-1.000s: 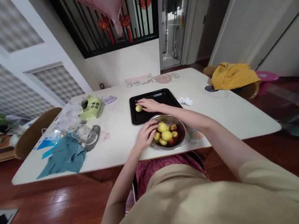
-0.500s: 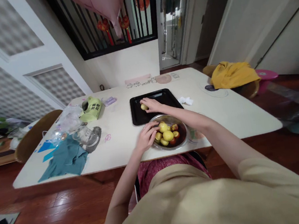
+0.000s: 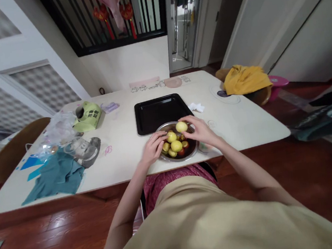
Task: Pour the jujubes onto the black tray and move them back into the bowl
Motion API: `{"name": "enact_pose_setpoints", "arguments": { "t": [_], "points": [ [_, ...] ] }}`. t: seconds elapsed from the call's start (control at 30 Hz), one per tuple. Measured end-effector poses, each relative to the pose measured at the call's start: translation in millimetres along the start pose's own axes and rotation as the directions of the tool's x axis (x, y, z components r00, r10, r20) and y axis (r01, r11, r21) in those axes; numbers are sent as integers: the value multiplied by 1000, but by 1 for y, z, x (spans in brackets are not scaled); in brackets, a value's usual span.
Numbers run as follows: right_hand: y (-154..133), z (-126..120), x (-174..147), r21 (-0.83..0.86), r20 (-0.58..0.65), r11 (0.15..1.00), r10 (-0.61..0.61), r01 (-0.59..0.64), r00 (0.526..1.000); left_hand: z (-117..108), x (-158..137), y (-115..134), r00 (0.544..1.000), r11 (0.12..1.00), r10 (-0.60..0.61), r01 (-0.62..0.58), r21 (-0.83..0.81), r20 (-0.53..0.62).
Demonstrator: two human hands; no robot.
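Note:
A metal bowl [image 3: 178, 158] stands near the front edge of the table, holding several yellow fruits [image 3: 176, 146] and some red ones [image 3: 181, 152]. Over its far right side, my right hand [image 3: 200, 130] grips a round, pale yellow fruit [image 3: 181, 127] between thumb and fingers. My left hand [image 3: 153, 147] is at the bowl's left rim, fingers stretched out toward the fruit; whether the fingertips touch a fruit I cannot tell. Behind the bowl lies a black rectangular tray [image 3: 162, 110] with nothing on it.
On the table's left are a teal cloth [image 3: 55, 176], a clear plastic bag [image 3: 59, 129], a light green bag [image 3: 89, 117] and a clear container [image 3: 79, 147]. White tissue [image 3: 196, 107] lies right of the tray. A yellow cloth [image 3: 246, 79] hangs over a chair at right.
My right hand has come back from the tray to above the bowl, bringing the yellow fruit with it. My left hand has stayed at the bowl's rim. The view has shifted slightly.

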State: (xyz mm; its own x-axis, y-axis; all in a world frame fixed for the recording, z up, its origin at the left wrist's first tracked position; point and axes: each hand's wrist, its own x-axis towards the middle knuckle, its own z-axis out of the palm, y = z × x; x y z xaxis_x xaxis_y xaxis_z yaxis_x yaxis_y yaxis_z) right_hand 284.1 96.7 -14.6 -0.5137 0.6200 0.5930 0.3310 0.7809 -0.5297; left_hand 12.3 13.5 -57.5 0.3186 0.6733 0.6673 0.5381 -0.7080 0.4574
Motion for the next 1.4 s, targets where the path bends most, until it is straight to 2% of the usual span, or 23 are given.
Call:
{"name": "enact_pose_setpoints", "arguments": {
  "t": [0.17,0.33,0.63,1.03,1.4],
  "points": [
    [-2,3,-22,34,48,999,12,-14,999,-2,-1,1,1000,1000,-3,3,12,7],
    [-5,2,-19,15,134,1000,12,-14,991,-3,-1,1,1000,1000,-1,1,10,11],
    [-14,-4,-21,6,199,998,55,-58,978,-1,-1,-2,998,998,58,-58,-9,-14],
    [-4,-6,-47,93,8,990,102,-102,995,-2,-1,-2,998,998,65,-65,-1,-13],
    [-7,8,-48,121,-52,987,116,-109,992,-1,-2,-4,998,998,59,-59,-6,-20]
  ]
}}
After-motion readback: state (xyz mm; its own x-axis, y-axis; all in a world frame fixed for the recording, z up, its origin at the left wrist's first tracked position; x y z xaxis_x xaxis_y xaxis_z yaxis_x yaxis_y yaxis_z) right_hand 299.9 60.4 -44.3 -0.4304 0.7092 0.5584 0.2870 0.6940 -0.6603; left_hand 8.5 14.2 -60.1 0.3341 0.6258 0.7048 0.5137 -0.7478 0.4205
